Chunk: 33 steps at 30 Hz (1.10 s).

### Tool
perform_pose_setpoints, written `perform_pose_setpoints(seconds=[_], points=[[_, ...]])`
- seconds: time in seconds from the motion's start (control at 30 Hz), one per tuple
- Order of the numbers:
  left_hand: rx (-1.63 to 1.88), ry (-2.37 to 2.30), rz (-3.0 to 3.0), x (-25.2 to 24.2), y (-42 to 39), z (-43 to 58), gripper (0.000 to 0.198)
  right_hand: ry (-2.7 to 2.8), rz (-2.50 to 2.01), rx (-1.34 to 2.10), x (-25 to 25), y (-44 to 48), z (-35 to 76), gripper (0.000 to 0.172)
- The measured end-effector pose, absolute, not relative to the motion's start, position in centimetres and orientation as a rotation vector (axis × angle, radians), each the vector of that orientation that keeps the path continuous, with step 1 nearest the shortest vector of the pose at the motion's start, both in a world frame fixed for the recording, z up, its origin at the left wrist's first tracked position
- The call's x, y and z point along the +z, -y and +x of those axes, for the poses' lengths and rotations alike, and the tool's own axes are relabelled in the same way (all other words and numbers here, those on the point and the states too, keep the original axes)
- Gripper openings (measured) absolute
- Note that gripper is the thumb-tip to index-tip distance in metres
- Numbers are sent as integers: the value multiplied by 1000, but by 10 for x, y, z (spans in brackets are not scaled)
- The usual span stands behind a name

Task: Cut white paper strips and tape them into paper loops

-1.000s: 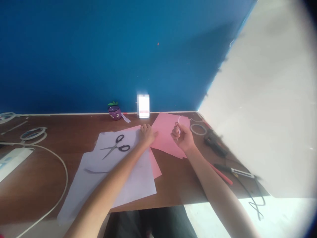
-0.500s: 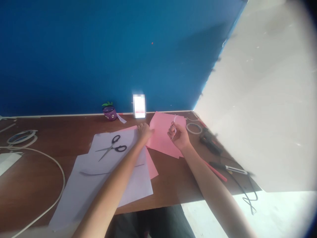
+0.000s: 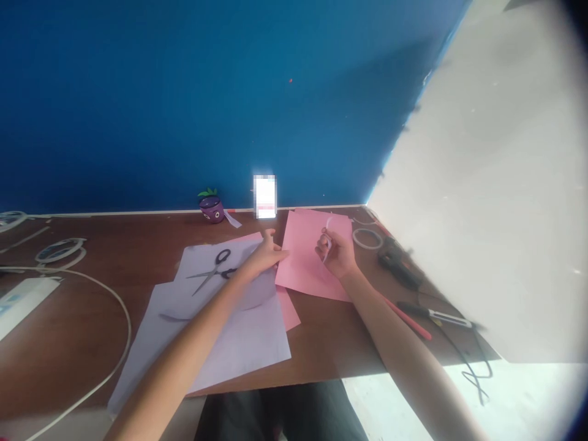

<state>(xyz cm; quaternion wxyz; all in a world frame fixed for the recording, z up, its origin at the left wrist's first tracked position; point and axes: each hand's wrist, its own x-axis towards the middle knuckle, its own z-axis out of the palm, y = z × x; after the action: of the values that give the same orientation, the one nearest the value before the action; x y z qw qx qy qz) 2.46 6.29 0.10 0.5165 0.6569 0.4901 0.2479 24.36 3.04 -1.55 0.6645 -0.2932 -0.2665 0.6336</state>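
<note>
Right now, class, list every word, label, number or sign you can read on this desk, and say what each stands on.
No text can be read.
White card standing upright: blurred out.
White box at the left edge: bluish marks, too small to read.
Tag beside the purple pot: too small to read.
White strip in the right hand: no print shows.

card [image 3: 265,196]: pixelated, unreadable | white strip [image 3: 327,242] in right hand [image 3: 339,254]: too small to identify | white cable [image 3: 129,331]: cut by bottom edge
</note>
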Motion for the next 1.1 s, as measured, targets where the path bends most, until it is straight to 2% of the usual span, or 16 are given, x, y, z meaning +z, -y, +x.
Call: perform_pose_setpoints(seconds=[0.23, 0.43, 0.53, 0.7, 0.83, 1.1], points=[[450, -973, 1426, -6, -19, 6, 91, 605, -712, 1383, -14, -29, 241, 12], [584, -971, 1472, -24, -10, 8, 49, 655, -761, 1344, -6, -26, 242, 13], [774, -1085, 1391, -30, -20, 11, 37, 686, -771, 1364, 1, -24, 241, 13], [1057, -1149, 1305, -38, -41, 5, 38, 951, -925, 1523, 14, -9, 222, 24], [1093, -1134, 1237, -42, -49, 0, 40, 1326, -1076, 1630, 18, 7, 197, 32], [966, -1047, 1328, -34, -43, -4, 31, 1454, -1360, 1308, 7, 6, 188, 47]])
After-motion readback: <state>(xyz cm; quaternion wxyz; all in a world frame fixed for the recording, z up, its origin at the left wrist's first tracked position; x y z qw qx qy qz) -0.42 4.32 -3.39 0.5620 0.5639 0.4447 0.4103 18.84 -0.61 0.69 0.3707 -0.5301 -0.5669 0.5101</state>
